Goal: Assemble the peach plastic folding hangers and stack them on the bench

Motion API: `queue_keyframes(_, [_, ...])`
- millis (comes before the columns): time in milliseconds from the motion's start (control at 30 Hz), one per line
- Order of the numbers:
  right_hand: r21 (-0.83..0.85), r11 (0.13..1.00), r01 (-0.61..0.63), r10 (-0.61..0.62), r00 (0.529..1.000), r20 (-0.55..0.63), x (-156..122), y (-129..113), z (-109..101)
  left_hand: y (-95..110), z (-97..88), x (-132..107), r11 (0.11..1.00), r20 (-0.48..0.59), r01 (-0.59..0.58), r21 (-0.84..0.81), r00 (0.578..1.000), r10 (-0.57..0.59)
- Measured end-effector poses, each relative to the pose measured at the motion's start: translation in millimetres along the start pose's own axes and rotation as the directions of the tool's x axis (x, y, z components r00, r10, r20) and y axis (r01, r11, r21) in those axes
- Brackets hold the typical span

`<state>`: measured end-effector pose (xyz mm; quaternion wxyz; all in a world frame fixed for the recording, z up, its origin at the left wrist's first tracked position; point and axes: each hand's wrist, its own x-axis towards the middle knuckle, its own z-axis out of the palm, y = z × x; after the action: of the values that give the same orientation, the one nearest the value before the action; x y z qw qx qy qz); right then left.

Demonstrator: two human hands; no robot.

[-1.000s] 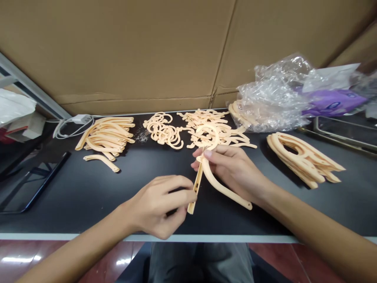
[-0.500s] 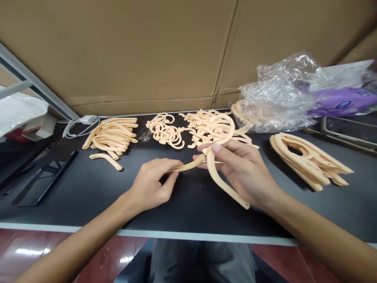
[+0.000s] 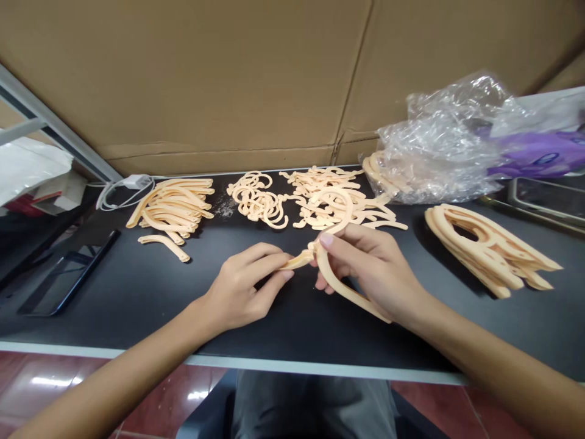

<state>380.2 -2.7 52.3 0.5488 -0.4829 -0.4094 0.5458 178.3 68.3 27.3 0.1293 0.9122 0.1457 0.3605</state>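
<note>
Strip [image 3: 298, 261] pinched in left grip [image 3: 249, 283], hooked piece [image 3: 337, 284] clasped in right grip [image 3: 377, 268]! Between them, strip and hooked piece seem to touch.

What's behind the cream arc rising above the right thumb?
A pile of cream parts, partly visible around the arc. Whatever the arc and right hand cover can't be seen.

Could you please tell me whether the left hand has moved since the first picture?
Yes: the left hand has moved up the picture, away from the straight, pale front table edge.
</note>
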Motion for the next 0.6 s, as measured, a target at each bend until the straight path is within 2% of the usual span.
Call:
queue_keyframes(100, [-0.067,0.998,-0.016,0.019,0.998,0.054,0.6,-2.5,-2.8,-1.4,-1.8,-0.1,1.0,0.028,0.026,0.013,0.999,-0.026])
queue_keyframes(233, [-0.11,0.994,0.009,-0.004,0.999,0.04,1.9,-1.3,-3.0,-1.7,-2.1,-2.4,0.995,0.07,0.074,0.067,0.994,-0.078])
queue_keyframes(400, [-0.061,0.998,0.012,-0.011,1.0,0.015,3.3,1.0,-4.7,-0.7,-2.5,-5.1,0.99,0.016,0.03,0.138,0.999,-0.032])
queue_keyframes(600, [-0.024,0.999,-0.049,0.052,0.987,0.15,4.4,2.0,-7.2,-1.1,-2.8,-5.4,0.98,0.057,-0.045,0.194,0.998,0.034])
